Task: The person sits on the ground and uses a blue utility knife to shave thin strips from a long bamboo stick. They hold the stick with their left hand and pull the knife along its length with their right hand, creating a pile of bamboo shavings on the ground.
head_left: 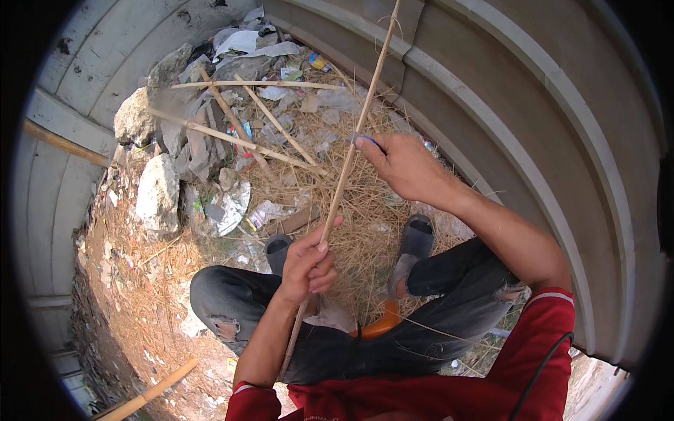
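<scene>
A long, thin wooden stick (343, 182) slants up from beside my left thigh past the top edge of the picture. My left hand (309, 266) is closed around its lower part. Higher up, my right hand (406, 163) grips a small knife (364, 140), of which a short blade and a bit of blue show. The blade lies against the stick, and the fingers behind it are mostly hidden. A thin curled sliver (394, 27) stands off the stick near its upper end.
Straw-like shavings (365, 238) cover the ground around my dark slippers (417, 235). Several stripped sticks (260, 83) lie ahead by pale rocks (158, 193) and litter. A ribbed metal wall (484, 105) curves along the right. Something orange (382, 321) sits between my legs.
</scene>
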A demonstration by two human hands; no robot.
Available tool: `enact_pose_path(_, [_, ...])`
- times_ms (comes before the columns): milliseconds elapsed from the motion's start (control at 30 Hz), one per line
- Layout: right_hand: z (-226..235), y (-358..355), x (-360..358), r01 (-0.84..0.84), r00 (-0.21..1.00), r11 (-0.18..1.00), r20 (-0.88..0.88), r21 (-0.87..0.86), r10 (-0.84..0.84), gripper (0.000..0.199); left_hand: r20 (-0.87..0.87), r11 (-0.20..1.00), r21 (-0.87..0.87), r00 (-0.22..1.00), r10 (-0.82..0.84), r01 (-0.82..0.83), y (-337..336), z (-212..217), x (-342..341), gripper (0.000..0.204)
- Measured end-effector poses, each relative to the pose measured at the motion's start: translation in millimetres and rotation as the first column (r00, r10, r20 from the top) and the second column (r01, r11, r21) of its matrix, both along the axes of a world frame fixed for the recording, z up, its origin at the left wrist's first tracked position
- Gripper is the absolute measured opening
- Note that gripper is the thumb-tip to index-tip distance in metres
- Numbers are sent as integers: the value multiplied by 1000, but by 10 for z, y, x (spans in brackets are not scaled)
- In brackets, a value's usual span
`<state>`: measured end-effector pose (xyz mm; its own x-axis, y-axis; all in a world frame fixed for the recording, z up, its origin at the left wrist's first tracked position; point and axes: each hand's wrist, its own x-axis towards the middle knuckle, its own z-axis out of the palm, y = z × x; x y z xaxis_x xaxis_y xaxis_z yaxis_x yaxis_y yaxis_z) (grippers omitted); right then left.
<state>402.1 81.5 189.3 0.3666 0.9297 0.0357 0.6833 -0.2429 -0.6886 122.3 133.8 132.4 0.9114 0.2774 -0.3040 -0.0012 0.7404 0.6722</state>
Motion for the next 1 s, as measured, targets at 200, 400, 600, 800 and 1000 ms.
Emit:
enact_pose_path(200, [53, -79, 407, 146, 989, 989, -22, -18, -147, 61, 2, 997, 37, 998, -64, 64, -14, -24, 113, 54])
enact_pose_path(400, [35, -83, -69, -13, 998, 998, -66, -57, 9, 56, -18, 999, 33, 1000, -10, 10, 13, 8, 27, 54])
enact_pose_path(600, [166, -56, 248, 124, 990, 989, -51, -86, -129, 53, 23, 997, 54, 998, -50, 49, 0, 12, 75, 56])
enact_pose_path(800, [166, -191, -407, -131, 991, 981, -49, -142, 126, 50, 47, 998, 61, 999, 7, -10, 42, 44, 19, 58])
enact_pose_path(1000, [76, -207, -409, -68, 995, 992, -74, -110, 60, 46, 99, 994, 109, 995, -20, 9, 41, -30, 7, 70])
